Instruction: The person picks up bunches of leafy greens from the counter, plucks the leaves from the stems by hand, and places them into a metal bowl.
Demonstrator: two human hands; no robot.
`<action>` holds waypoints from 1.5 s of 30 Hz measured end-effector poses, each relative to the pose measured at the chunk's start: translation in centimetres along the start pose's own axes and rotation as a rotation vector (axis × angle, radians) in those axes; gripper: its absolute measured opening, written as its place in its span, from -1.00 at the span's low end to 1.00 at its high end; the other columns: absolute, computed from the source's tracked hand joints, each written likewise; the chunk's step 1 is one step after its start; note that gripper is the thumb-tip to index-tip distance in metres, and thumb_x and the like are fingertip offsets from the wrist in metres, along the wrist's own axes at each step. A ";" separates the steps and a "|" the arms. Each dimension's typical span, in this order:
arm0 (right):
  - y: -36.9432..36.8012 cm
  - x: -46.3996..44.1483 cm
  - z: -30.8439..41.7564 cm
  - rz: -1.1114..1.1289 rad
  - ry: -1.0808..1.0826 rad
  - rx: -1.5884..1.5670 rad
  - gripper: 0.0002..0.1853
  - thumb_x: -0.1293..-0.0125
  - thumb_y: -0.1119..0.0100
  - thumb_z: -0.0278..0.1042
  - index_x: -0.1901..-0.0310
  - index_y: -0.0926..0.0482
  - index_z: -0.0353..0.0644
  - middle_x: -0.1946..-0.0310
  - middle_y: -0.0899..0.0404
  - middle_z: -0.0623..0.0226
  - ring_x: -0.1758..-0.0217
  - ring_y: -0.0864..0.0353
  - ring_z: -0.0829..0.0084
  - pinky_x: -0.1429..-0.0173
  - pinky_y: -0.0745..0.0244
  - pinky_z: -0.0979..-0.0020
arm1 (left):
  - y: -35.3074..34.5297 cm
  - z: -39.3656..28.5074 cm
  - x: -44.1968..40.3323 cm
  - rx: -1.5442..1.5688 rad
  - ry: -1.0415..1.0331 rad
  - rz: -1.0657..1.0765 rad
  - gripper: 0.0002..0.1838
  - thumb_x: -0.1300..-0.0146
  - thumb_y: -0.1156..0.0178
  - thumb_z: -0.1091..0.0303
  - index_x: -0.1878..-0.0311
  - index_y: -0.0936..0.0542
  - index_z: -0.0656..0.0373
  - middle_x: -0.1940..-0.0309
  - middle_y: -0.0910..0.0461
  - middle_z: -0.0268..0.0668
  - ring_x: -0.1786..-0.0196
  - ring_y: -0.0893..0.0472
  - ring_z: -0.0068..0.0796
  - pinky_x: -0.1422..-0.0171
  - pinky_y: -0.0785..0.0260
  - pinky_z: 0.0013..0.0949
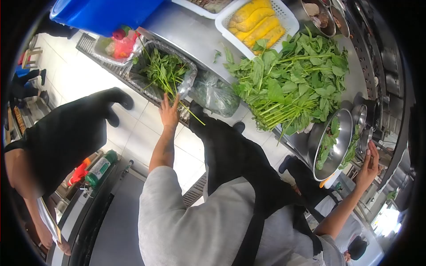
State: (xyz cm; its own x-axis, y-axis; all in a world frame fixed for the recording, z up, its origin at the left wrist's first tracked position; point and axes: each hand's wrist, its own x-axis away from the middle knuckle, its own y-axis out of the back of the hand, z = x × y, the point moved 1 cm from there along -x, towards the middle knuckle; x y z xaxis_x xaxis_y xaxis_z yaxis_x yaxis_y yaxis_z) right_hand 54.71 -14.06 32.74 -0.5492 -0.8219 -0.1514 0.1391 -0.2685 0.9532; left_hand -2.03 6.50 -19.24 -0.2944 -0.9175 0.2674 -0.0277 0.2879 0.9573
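My left hand (169, 113) reaches over the edge of a plastic-lined bin (190, 73), its fingers stretched apart. Leafy green stems (165, 71) lie in that bin, and one long stem passes by my fingertips; whether I touch it I cannot tell. Out to the right, my right hand (369, 166) is open beside a steel bowl (344, 128), fingers extended and nothing seen in them. Some green leaves (327, 148) rest inside this bowl. Between my hands, a large heap of leafy greens (288, 82) covers much of the steel counter (186, 31).
Yellow produce fills a white basket (290, 27) behind the heap. A blue tub (104, 15) stands at upper left, near a container with a red bag (123, 46). A clear bag (215, 95) sits beside the bin. A person in black (66, 128) stands at left; others are nearby.
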 end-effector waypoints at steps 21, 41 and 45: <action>-2.5 0.5 7.2 0.029 -0.021 0.076 -0.70 -0.59 -0.07 -0.37 -0.19 -0.62 -0.34 -0.24 -0.60 0.16 -0.35 -0.51 0.37 -0.49 -0.29 0.33 | -17.8 10.2 -19.3 0.334 0.396 -0.271 -0.43 -0.53 -0.02 -0.13 0.20 -0.66 0.28 0.60 -0.60 -0.16 0.65 -0.56 -0.34 0.59 -0.39 -0.14; -1.2 8.1 1.6 -0.112 -0.033 -0.446 -0.78 -0.42 -0.23 -0.47 -0.04 -0.70 -0.28 -0.12 -0.65 0.15 -0.16 -0.65 0.30 -0.16 -0.55 0.39 | 28.0 -16.4 -3.4 1.616 -0.036 -0.717 -0.60 -0.49 -0.25 0.26 -0.23 -0.50 0.33 0.00 -0.59 -0.20 0.07 -0.57 -0.45 0.02 -0.46 -0.38; 0.6 13.1 -2.9 -0.173 -0.049 -0.519 -0.78 -0.43 -0.23 -0.46 -0.05 -0.70 -0.27 -0.12 -0.65 0.17 -0.13 -0.66 0.32 -0.12 -0.56 0.40 | 33.9 -32.7 -1.1 1.164 -0.577 -0.436 -0.79 -0.46 -0.21 0.40 0.05 -0.70 0.37 0.24 -0.75 -0.07 0.22 -0.72 -0.36 0.09 -0.55 -0.35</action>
State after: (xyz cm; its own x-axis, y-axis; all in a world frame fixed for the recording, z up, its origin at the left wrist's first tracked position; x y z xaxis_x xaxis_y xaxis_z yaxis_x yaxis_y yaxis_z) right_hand 49.97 -26.46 30.57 -0.6363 -0.7227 -0.2698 0.4252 -0.6203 0.6591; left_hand 28.61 8.25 16.51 -0.3996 -0.8315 -0.3860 -0.9146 0.3330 0.2295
